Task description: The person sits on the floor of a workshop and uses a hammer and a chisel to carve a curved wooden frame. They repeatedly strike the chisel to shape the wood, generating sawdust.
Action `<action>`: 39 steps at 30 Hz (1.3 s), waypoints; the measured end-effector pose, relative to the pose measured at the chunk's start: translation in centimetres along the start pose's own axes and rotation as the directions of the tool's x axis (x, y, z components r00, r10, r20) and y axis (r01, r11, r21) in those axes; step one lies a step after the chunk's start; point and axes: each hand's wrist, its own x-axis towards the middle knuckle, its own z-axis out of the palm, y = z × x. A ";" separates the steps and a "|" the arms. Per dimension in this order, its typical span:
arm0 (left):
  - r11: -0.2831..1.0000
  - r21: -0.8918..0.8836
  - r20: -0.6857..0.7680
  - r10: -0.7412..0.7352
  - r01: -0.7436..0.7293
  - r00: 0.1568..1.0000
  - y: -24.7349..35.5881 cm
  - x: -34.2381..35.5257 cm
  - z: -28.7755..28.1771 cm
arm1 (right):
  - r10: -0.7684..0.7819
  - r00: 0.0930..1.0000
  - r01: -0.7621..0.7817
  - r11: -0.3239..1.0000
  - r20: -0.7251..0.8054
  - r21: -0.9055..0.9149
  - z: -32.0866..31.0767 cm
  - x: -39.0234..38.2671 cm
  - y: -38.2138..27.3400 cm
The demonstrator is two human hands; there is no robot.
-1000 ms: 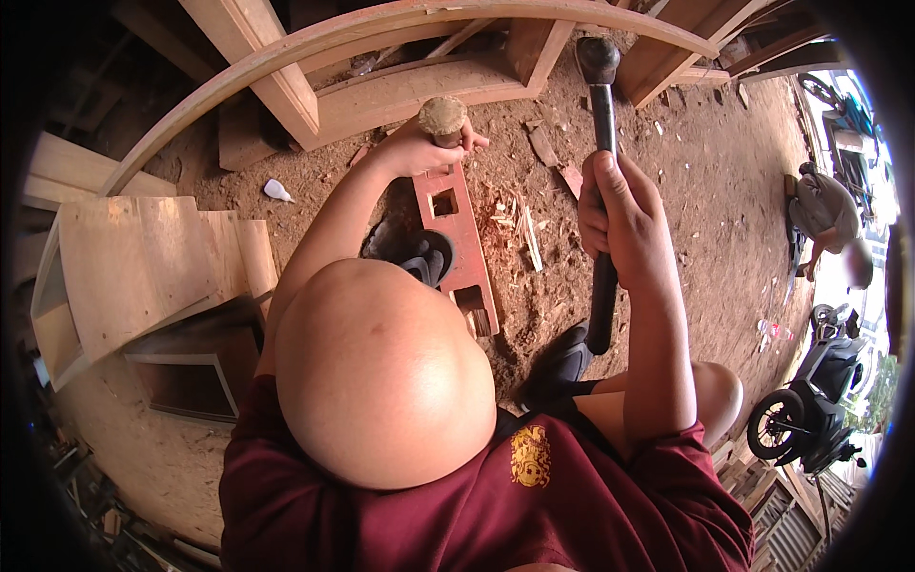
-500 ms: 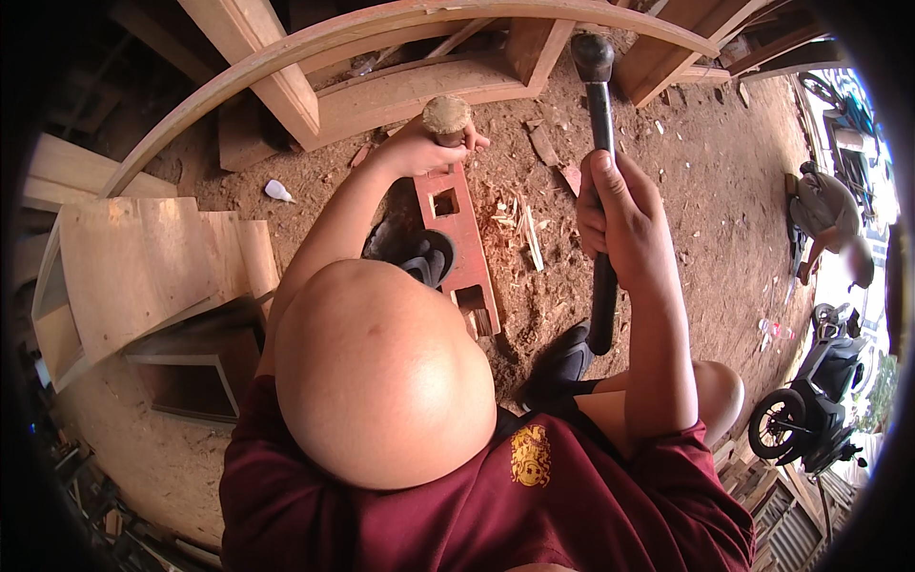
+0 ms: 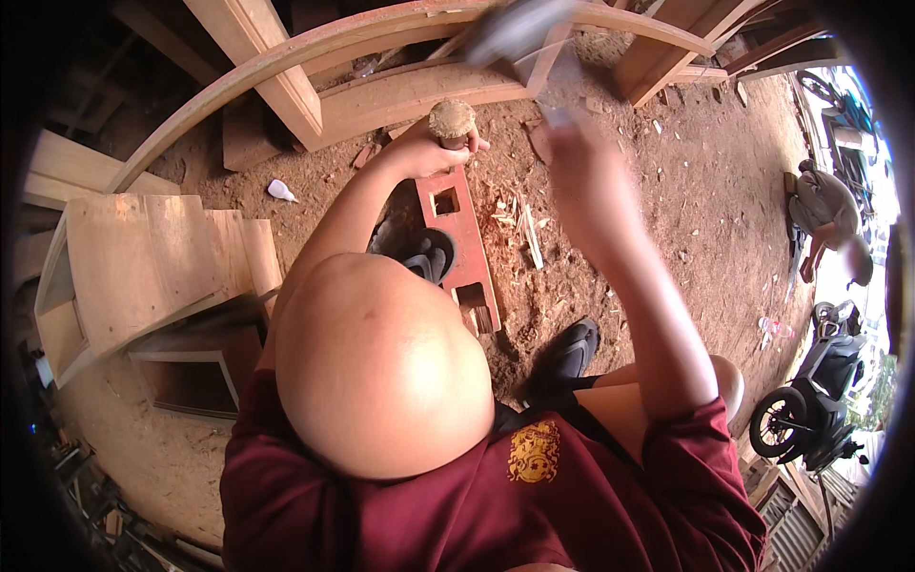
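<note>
My left hand (image 3: 434,153) is closed around the shaft of an upright chisel (image 3: 452,119); its round, battered wooden handle end faces up, and its blade is hidden. Beneath that hand lies a reddish wooden beam (image 3: 467,243) with square mortises cut through it. My right hand (image 3: 586,167), smeared by motion, grips a hammer (image 3: 515,33). The hammer is a blur ahead and to the right of the chisel, its head apart from the handle end. My sandalled left foot (image 3: 434,255) is against the beam's left side.
Pale wood chips (image 3: 529,234) lie right of the beam on the dirt floor. A curved wooden frame (image 3: 381,29) spans the far side. Plywood pieces (image 3: 143,257) stand at left. A small white bottle (image 3: 281,191) lies nearby. Farther right are a crouching person (image 3: 827,210) and a motorcycle (image 3: 810,400).
My right hand has swung the hammer forward and left, toward the chisel, from an upright hold at the right. My left hand and the beam stay where they were.
</note>
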 end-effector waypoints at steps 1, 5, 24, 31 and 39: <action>0.998 0.060 0.015 -0.029 0.028 0.999 0.5 0.0 0.4 | 0.133 0.916 -0.120 0.991 0.380 -0.059 2.4 0.0 1.0; 0.992 0.127 0.037 -0.032 0.027 0.999 0.5 -0.1 -0.1 | 0.173 0.934 -0.244 0.948 0.312 0.206 2.3 -0.8 -0.3; 0.995 -0.060 0.024 0.087 -0.085 0.996 -1.3 -0.2 -0.9 | 0.355 0.886 -0.434 0.404 0.299 0.805 -1.9 -2.0 1.8; 0.998 -0.010 0.046 0.058 -0.058 0.997 -0.9 0.0 -0.7 | 0.331 0.885 -0.451 0.438 0.327 0.777 -2.0 -2.2 1.3; 0.998 -0.004 0.044 0.062 -0.062 0.997 -1.3 0.1 -1.1 | 0.322 0.889 -0.446 0.460 0.324 0.767 -2.4 -2.3 0.4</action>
